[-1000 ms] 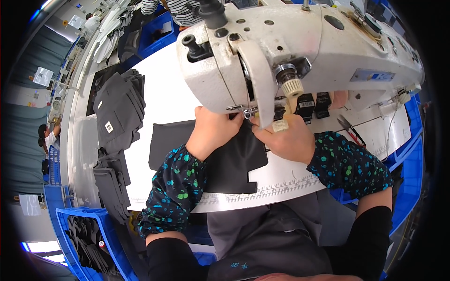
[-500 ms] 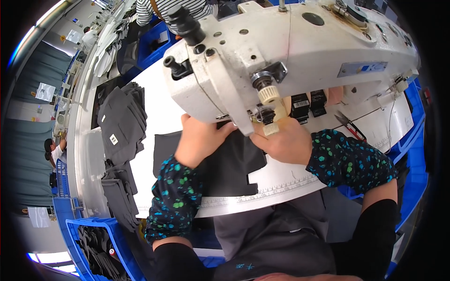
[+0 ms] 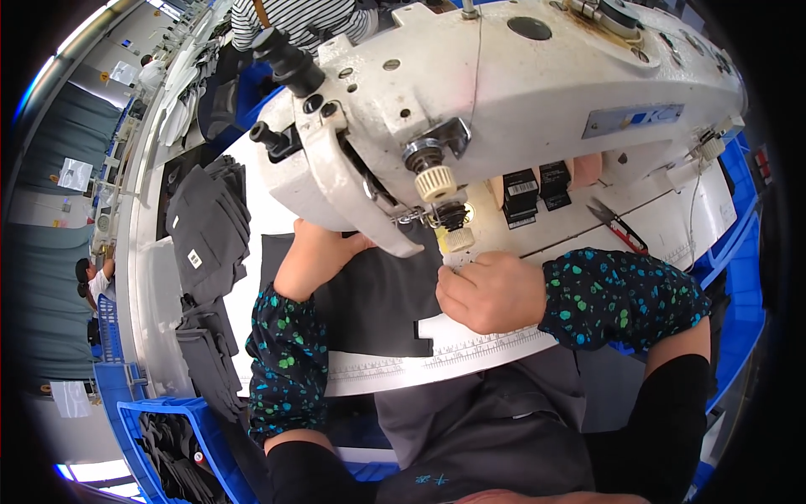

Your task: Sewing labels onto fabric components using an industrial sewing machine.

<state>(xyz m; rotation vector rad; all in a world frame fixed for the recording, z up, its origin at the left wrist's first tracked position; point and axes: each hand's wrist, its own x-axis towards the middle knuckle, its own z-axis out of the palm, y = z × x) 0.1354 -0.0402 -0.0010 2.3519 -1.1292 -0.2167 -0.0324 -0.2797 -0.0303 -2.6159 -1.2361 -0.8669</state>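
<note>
While hands (image 3: pixel 495 294) sit apart, dark fabric (image 3: pixel 378 298) between

points the left forearm (image 3: pixel 287 361) almost straight toward the far side, covered along most of its length and bare in a short band (image 3: pixel 300 438) at the near end. sets the left hand (image 3: pixel 311 260) beyond it, back upward, with a thumb (image 3: pixel 359 243) stretched toward the right and with most of the other digits hidden. lays the right forearm (image 3: pixel 625 298) crosswise from the right, aimed left and slightly far, sharply bent from the upper arm (image 3: pixel 663 412). curls the right hand (image 3: pixel 495 294) loosely, back upward, with fingers (image 3: pixel 457 296) folded in toward the left. spaces both hands apart, with the right one nearer.
</note>
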